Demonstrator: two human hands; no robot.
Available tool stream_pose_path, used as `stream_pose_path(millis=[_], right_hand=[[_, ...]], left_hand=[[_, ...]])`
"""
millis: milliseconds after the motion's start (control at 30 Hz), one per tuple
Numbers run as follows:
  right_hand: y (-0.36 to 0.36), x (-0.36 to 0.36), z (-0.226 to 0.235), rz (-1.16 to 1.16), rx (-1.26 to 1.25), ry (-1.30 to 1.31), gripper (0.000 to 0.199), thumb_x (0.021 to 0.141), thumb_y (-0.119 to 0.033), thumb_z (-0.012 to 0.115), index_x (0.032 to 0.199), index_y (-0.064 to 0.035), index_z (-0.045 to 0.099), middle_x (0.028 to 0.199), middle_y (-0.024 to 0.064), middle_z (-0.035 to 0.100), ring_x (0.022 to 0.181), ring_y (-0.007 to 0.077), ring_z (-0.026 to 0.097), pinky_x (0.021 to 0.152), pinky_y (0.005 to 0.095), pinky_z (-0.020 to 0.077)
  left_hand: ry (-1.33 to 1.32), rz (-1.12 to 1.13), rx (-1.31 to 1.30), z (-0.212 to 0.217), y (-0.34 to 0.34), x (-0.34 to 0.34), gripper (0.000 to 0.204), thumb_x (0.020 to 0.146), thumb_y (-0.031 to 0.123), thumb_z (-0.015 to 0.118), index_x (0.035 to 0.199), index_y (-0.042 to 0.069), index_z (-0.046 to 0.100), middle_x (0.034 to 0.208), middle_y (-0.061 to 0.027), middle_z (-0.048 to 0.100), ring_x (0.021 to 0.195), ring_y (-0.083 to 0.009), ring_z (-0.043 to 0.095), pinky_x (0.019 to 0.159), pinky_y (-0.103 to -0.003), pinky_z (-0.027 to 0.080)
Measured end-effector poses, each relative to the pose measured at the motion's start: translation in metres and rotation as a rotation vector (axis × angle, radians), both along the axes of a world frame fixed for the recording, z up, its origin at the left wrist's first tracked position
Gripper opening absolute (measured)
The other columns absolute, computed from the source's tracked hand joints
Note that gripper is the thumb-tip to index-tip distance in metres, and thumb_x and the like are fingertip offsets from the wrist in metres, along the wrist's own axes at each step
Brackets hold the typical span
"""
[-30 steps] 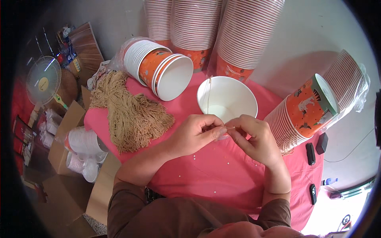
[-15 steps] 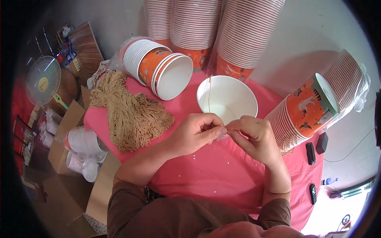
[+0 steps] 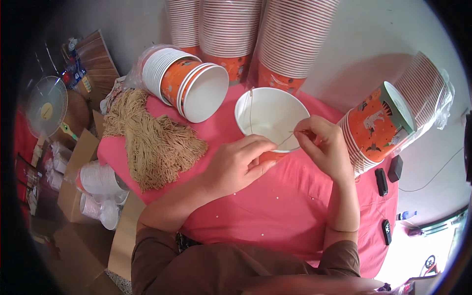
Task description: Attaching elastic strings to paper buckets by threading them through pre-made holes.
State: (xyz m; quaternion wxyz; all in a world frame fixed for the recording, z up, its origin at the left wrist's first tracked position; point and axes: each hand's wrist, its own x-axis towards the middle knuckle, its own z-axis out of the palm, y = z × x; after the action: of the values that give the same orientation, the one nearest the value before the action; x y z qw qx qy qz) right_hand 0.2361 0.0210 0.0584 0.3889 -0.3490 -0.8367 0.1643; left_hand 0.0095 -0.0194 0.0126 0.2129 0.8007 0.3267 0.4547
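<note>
Head view shows brown sleeves at the lower edge, with both forearms reaching up over the pink-covered surface (image 3: 275, 216). Left hand (image 3: 236, 164) has its grip pinched shut on the near end of a thin tan string (image 3: 250, 110), thumb and forefinger pressed together just at the bowl's front wall. Right hand (image 3: 324, 147) is curled over the bowl's right rim, fingertips pinched on the same string where it crosses the rim. Between the two hands stands the white paper bowl (image 3: 270, 115), upright and open, orange on the outside; the string runs from the fingers across its inside and up to the far rim.

Left of the left forearm lies a heap of tan strings (image 3: 157, 140) on the surface. Right of the right hand a sleeve of orange printed bowls (image 3: 378, 123) lies on its side, and black small devices (image 3: 381, 179) rest near the surface's right edge. Beyond the bowl, another nested stack of orange bowls (image 3: 187, 83) lies tipped, open mouths facing the person. Farthest back, tall wrapped stacks of bowls (image 3: 246, 29) stand against the wall. Cardboard boxes with white cups (image 3: 96, 184) sit on the floor at left, near a fan (image 3: 46, 105).
</note>
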Motion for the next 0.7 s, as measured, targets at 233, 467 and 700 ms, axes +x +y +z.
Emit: stream_pose_path(millis=[233, 467, 700], right_hand=[[0.008, 0.001, -0.003, 0.05, 0.021, -0.193, 0.01, 0.082, 0.002, 0.068, 0.09, 0.0006, 0.063, 0.081, 0.0117, 0.063, 0.072, 0.0247, 0.064, 0.063, 0.0334, 0.0505], [0.005, 0.004, -0.003, 0.099, 0.027, -0.263, 0.008, 0.08, 0.002, 0.068, 0.086, -0.0006, 0.063, 0.077, 0.0105, 0.064, 0.072, 0.0256, 0.065, 0.063, 0.0355, 0.0511], [-0.004, 0.006, 0.003, 0.141, 0.04, -0.305, 0.008, 0.079, 0.0, 0.069, 0.084, -0.0023, 0.062, 0.076, 0.0098, 0.062, 0.07, 0.027, 0.063, 0.061, 0.0366, 0.0494]], left_hand=[[0.17, 0.217, 0.216, -0.017, 0.017, 0.0, 0.022, 0.079, 0.015, 0.076, 0.097, 0.007, 0.068, 0.093, -0.0047, 0.059, 0.085, -0.0235, 0.065, 0.068, -0.036, 0.054], [0.151, 0.155, 0.281, -0.015, 0.023, -0.007, 0.018, 0.075, 0.006, 0.076, 0.091, 0.005, 0.067, 0.096, -0.005, 0.059, 0.083, -0.024, 0.064, 0.068, -0.036, 0.054], [0.216, 0.124, 0.622, -0.007, 0.026, -0.009, 0.022, 0.07, 0.002, 0.073, 0.091, 0.002, 0.068, 0.1, -0.0081, 0.059, 0.083, -0.0231, 0.062, 0.067, -0.033, 0.054]])
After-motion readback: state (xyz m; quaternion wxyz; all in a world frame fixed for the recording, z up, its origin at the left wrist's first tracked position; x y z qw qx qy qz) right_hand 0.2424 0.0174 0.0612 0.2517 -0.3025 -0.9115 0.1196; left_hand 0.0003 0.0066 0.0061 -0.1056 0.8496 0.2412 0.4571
